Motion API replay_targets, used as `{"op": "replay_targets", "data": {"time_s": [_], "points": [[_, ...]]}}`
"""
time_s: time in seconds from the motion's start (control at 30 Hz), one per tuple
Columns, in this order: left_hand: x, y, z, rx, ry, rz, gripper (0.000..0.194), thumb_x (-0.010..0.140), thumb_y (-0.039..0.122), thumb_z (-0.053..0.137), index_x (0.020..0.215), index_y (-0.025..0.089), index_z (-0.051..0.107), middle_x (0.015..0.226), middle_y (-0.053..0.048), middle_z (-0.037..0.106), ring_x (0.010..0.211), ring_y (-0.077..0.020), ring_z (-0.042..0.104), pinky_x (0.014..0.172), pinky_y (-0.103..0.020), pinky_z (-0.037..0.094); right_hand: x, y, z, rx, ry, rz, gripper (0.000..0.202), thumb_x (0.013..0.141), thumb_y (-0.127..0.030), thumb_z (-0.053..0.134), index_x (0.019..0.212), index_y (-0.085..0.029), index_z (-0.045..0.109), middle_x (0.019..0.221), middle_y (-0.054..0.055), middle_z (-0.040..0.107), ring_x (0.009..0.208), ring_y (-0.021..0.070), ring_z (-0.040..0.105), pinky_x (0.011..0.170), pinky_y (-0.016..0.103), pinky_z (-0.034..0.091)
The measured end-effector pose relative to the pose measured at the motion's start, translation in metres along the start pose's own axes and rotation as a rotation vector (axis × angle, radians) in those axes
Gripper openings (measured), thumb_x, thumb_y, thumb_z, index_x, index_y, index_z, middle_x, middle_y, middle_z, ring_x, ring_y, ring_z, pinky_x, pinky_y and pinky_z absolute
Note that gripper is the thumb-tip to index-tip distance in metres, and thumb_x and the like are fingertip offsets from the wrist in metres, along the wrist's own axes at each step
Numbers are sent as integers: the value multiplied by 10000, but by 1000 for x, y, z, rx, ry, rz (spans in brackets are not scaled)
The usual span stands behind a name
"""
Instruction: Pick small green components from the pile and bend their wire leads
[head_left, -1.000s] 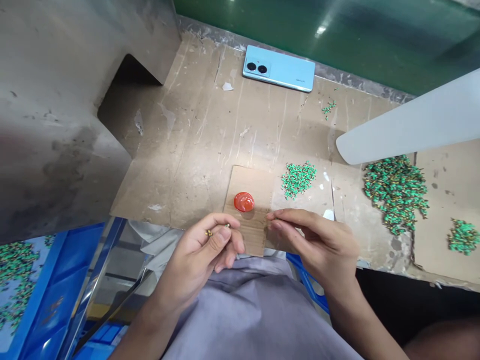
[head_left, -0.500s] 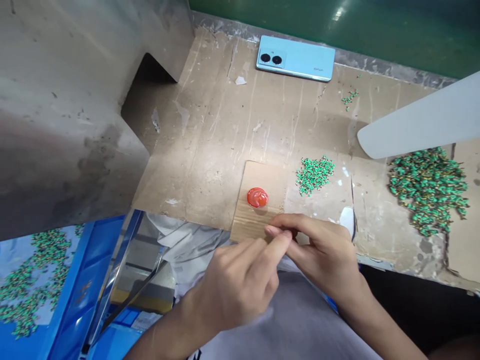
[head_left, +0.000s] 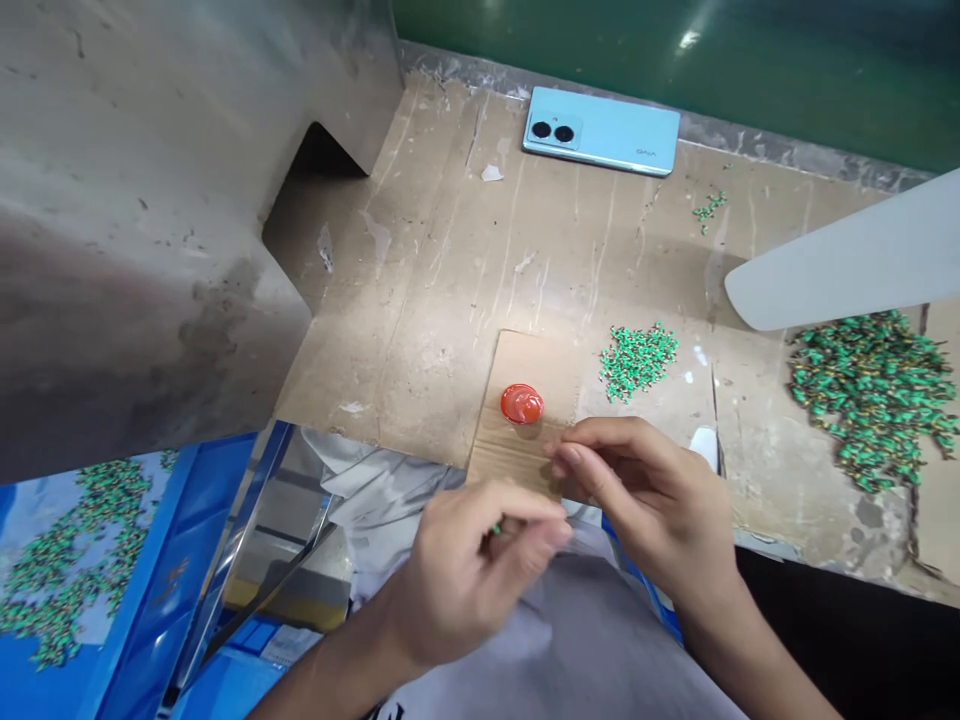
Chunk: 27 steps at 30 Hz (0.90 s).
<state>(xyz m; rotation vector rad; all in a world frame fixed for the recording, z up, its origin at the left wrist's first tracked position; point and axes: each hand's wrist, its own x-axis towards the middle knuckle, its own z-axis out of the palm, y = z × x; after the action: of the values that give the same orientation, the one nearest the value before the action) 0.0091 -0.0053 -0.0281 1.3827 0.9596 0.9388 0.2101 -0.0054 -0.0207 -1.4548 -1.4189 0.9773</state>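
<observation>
My left hand (head_left: 480, 575) is curled in front of my lap, thumb and index tips close together. A bit of green shows inside its curled fingers, like the small green pieces on the table. To its right, my right hand (head_left: 649, 500) pinches thumb and fingertips together over the near edge of a cardboard piece (head_left: 547, 355); whatever it holds is too small to make out. On that cardboard sits a small round red dish (head_left: 522, 404) with glossy red content. Just beyond my right hand lies a small pile of green pieces (head_left: 637, 362) with dark and gold tips.
A light blue phone (head_left: 611, 130) lies at the back. On the right, a larger green pile (head_left: 874, 395) lies under a pale grey arm (head_left: 847, 255). A metal housing (head_left: 150, 220) stands at the left. Below it, a blue tray (head_left: 169, 590) holds more green pieces.
My hands, whose fingertips met before, have drawn apart. My left hand has turned so its thumb and inner fingers show. The whole view has shifted slightly.
</observation>
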Motion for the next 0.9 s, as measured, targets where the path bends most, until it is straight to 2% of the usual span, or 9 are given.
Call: {"op": "replay_targets", "data": {"time_s": [0.1, 0.2, 0.33, 0.5, 0.6, 0.73, 0.83, 0.9], "points": [[2, 5, -6, -465, 85, -378, 179, 1132, 361, 722, 1100, 213, 817, 737, 19, 661, 579, -86, 496, 548, -188, 404, 2, -1, 2, 352, -38, 201, 75, 1083, -300, 811, 1029, -264, 772, 931, 22, 902, 675, 149, 838, 589, 208, 675], [10, 9, -13, -802, 105, -549, 157, 1029, 315, 858, 1103, 180, 830, 788, 12, 689, 580, -57, 490, 544, -157, 394, 5, -1, 2, 569, -62, 333, 186, 1044, -391, 877, 1039, -261, 744, 976, 53, 922, 712, 185, 872, 559, 222, 682], [18, 7, -18, -880, 108, -554, 202, 990, 307, 922, 1102, 161, 840, 868, -45, 816, 590, -71, 631, 514, -154, 415, 8, 0, 2, 639, -86, 396, 228, 1025, -404, 900, 1082, -259, 734, 985, 58, 930, 703, 199, 886, 550, 225, 699], [17, 1, -17, -822, 81, -564, 242, 1005, 378, 919, 1039, 157, 828, 857, -64, 852, 539, -78, 629, 461, -176, 355, 4, 3, 2, 563, -40, 342, 200, 1010, -379, 910, 1012, -233, 773, 892, 58, 915, 594, 223, 856, 449, 240, 669], [14, 0, -16, -769, 98, -560, 284, 1022, 405, 900, 1146, 153, 852, 894, -83, 863, 571, -90, 639, 493, -204, 381, 0, 10, 0, 426, 12, 302, 166, 995, -372, 922, 976, -237, 827, 813, 44, 882, 535, 181, 795, 431, 219, 624], [12, -1, -17, -809, 83, -557, 356, 1049, 394, 865, 1307, 155, 807, 1017, -136, 894, 662, -137, 724, 547, -235, 445, 0, 17, -4, 161, 123, 234, 237, 944, -449, 962, 876, -256, 844, 717, 2, 787, 513, 114, 662, 458, 186, 557], [13, -1, -18, -899, 68, -567, 248, 1039, 372, 882, 1130, 170, 770, 1098, -149, 909, 699, -151, 779, 551, -217, 458, 4, 18, -5, 66, 147, 181, 293, 940, -511, 951, 840, -268, 821, 714, 2, 753, 546, 126, 629, 470, 209, 525], [14, -1, -19, -943, 68, -585, 256, 1023, 363, 904, 993, 167, 741, 1093, -139, 913, 708, -145, 794, 560, -198, 475, 7, 19, -3, 55, 125, 178, 310, 978, -544, 905, 864, -276, 801, 685, -10, 712, 514, 126, 582, 436, 221, 479]]}}
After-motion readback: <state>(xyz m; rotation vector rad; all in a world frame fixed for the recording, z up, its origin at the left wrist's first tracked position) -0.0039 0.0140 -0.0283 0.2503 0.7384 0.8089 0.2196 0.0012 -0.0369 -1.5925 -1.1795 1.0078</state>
